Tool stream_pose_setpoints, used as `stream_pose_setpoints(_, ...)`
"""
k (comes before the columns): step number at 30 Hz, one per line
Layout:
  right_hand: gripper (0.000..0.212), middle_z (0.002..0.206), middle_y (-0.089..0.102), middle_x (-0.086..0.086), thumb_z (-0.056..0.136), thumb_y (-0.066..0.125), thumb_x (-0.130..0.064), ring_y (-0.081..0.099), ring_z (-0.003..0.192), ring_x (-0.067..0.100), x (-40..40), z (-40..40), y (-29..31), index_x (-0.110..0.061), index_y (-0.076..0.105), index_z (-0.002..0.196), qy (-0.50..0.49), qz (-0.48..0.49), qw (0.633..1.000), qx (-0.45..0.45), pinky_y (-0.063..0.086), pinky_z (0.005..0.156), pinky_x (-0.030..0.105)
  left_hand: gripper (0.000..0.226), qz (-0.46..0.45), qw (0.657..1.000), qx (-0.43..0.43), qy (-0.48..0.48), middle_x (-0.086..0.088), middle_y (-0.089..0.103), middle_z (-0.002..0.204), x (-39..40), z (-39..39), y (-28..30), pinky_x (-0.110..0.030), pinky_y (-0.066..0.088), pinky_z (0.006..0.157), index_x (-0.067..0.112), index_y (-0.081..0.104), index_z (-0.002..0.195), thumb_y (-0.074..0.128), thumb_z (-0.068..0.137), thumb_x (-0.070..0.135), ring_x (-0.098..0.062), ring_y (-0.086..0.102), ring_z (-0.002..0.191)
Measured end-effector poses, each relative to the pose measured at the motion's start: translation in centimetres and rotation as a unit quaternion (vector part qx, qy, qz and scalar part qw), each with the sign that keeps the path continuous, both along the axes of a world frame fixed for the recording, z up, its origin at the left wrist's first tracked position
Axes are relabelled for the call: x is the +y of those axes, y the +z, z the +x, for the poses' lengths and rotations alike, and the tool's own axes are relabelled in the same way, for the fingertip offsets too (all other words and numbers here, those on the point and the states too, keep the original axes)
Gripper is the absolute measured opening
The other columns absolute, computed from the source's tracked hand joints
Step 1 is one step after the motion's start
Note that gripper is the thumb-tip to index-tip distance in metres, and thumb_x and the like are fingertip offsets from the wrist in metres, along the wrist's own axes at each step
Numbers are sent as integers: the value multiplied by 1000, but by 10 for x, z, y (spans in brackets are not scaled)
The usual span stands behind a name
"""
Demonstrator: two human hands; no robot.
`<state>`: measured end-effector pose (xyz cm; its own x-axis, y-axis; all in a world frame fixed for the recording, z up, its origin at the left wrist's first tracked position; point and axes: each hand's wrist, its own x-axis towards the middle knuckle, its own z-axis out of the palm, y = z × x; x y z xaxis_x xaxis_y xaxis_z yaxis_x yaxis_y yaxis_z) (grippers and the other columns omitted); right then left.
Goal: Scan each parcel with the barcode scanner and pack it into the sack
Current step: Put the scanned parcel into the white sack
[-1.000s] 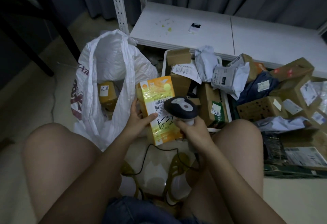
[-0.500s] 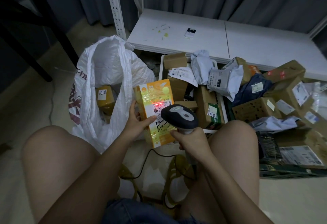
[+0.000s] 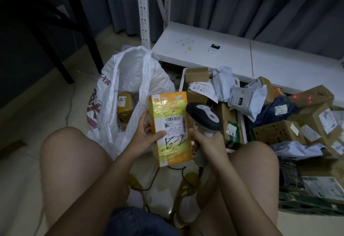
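Head view: left hand (image 3: 144,136) grips yellow parcel (image 3: 170,126) just beside white sack (image 3: 130,79); right hand (image 3: 206,140) grips barcode scanner (image 3: 203,116). Red scan light on label, seen a moment earlier, gone; scan likely done, packing next.

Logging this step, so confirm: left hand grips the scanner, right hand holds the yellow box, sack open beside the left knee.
Hands are swapped. In the head view the left hand holds the yellow box and the right hand grips the scanner. The sack is open beside the left knee.
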<state>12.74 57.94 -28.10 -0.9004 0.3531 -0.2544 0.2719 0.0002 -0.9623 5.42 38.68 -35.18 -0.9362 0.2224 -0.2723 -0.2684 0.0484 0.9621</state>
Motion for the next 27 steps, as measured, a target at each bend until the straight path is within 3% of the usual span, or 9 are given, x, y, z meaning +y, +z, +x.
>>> stream_pose_setpoints(4,23,62,63,2,78,77,-31,61,61,20,-10,-30,13,-12,64,75,19,26,999,3,53,65,40,101,6,999,37,34,5,48,134,-31,8,14,-39,47,100,45,22,142,87,65,36,-19,47,128)
stream_pose_setpoints(6,22,68,63,3,80,76,-26,60,62,18,-20,-50,21,-10,64,89,11,2,1000,10,51,66,37,103,11,996,65,53,8,50,135,-49,11,23,-36,48,98,40,23,147,84,63,41,-12,50,126)
stream_pose_setpoints(9,22,71,63,6,84,74,-21,59,58,15,-39,-82,36,-5,63,95,15,-11,999,29,50,58,30,82,6,992,96,84,4,55,129,-75,11,35,-26,54,85,42,27,142,76,81,16,-8,57,117)
stream_pose_setpoints(13,49,88,63,6,78,79,-27,59,69,18,-70,-126,38,-3,61,118,-1,2,999,35,49,51,20,89,-51,982,122,138,7,55,127,-105,5,53,-24,50,86,38,22,148,75,80,15,-13,55,117)
stream_pose_setpoints(15,72,94,62,4,66,85,-40,64,81,25,-88,-145,37,-4,59,122,-18,33,998,47,56,71,30,92,-80,976,118,162,18,54,121,-118,0,61,-24,49,88,44,22,145,79,77,19,-8,55,112)
stream_pose_setpoints(17,84,114,63,8,62,86,-46,62,105,30,-101,-162,37,-7,54,129,-19,91,994,56,53,91,40,102,-115,972,112,172,17,54,125,-127,-7,67,-30,49,94,51,17,145,84,69,35,-8,56,114)
stream_pose_setpoints(20,82,134,51,13,73,82,-44,53,119,32,-112,-183,36,-6,46,136,-14,208,978,33,44,95,39,110,-163,969,110,151,13,51,136,-134,-20,74,-36,47,100,50,13,148,83,62,50,-5,54,117)
stream_pose_setpoints(22,72,132,51,15,78,79,-39,54,118,34,-114,-194,32,-6,45,133,-3,243,970,12,45,92,41,108,-165,972,99,132,17,54,132,-135,-29,77,-33,47,99,45,12,150,83,69,39,-1,57,111)
stream_pose_setpoints(27,45,116,63,15,87,67,-18,61,104,36,-104,-204,13,-8,48,127,-8,246,969,-1,47,76,35,114,-208,975,52,55,19,56,124,-136,-52,84,-33,47,99,49,8,150,83,63,49,-3,58,110)
